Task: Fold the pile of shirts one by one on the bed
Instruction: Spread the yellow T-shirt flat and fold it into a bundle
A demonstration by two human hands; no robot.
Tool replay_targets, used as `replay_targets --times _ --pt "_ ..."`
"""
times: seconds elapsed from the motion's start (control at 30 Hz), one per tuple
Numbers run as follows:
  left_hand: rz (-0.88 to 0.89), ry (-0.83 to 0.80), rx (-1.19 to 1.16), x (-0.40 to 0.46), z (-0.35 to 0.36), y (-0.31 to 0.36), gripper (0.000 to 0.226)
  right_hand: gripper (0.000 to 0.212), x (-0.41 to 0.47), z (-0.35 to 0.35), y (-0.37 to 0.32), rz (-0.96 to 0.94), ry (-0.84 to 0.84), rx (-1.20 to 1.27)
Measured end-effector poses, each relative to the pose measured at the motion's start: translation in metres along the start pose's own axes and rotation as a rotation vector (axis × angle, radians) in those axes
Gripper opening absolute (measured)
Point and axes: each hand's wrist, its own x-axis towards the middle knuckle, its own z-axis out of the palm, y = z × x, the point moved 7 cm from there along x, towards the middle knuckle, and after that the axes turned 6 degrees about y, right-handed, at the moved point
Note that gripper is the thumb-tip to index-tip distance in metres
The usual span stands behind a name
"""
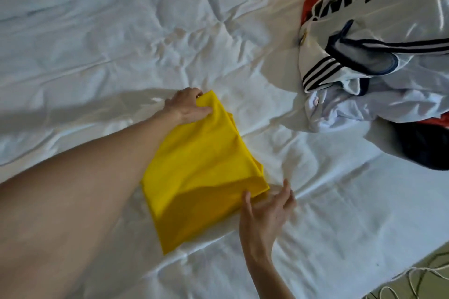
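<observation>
While lying flat on the wrinkled white bed sheet, the folded yellow fabric shirt runs its long axis from 11 to 5 o'clock. Left hand pinches its 11 o'clock corner; right hand, fingers spread, touches its 4 o'clock edge. Unfolded pile of shirts lies at 2 o'clock.

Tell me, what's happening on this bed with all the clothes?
A person is folding shirts on the white bed. The yellow shirt lies folded into a neat rectangle; the left hand pinches its far corner, while the right hand rests open at its near corner. To the right, a pile of unfolded shirts, a white one with black stripes on top, waits its turn.
</observation>
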Motion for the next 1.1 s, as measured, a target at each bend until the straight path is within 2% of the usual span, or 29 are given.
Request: replay_targets --times 0.07,0.17,0.23,0.3,0.37,0.47,0.53,0.67,0.77,0.87,0.93,0.97,1.03,1.1 --pt "-0.065 0.044 0.023 -0.010 0.003 -0.021 0.071 0.090 -0.025 0.006 0.014 0.153 -0.069 0.178" --pt "-0.169 0.044 -0.004 -0.032 0.000 -0.054 0.080 0.057 -0.070 0.036 0.020 0.491 -0.267 0.519" --pt "-0.188 0.015 -0.009 -0.042 -0.003 -0.074 0.079 0.053 -0.094 0.057 0.022 0.617 -0.379 0.540" --pt "-0.160 0.002 0.043 -0.049 -0.004 -0.089 0.054 0.055 -0.105 0.070 0.020 0.644 -0.425 0.490" --pt "-0.122 0.016 0.080 -0.054 -0.002 -0.101 0.040 0.056 -0.106 0.075 0.013 0.623 -0.458 0.451" --pt "-0.128 0.037 0.071 -0.072 -0.001 -0.122 0.044 0.027 -0.096 0.072 0.014 0.579 -0.519 0.351" --pt "-0.190 0.052 0.058 -0.098 -0.006 -0.145 0.046 0.018 -0.091 0.066 0.012 0.537 -0.590 0.266" --pt "-0.362 0.160 -0.152 -0.177 0.000 -0.190 0.030 0.019 -0.068 0.054 -0.006 0.373 -0.636 0.076" --pt "-0.441 0.129 -0.185 -0.236 0.034 -0.203 0.032 0.025 -0.042 0.047 -0.024 0.173 -0.616 -0.085" --pt "-0.523 0.035 -0.013 -0.263 0.051 -0.198 0.045 0.030 -0.024 0.039 -0.021 0.029 -0.601 -0.225" --pt "-0.543 0.143 0.137 -0.262 0.032 -0.189 0.058 0.024 -0.017 0.031 -0.008 0.023 -0.603 -0.256" --pt "-0.518 0.230 0.184 -0.256 0.020 -0.181 0.070 0.022 -0.016 0.029 -0.003 0.009 -0.611 -0.260" --pt "-0.357 0.373 0.258 -0.233 0.004 -0.157 0.090 0.029 -0.016 0.025 0.003 -0.061 -0.626 -0.285" --pt "-0.146 0.383 0.261 -0.199 0.001 -0.125 0.086 0.039 -0.016 0.026 0.006 -0.134 -0.620 -0.338"
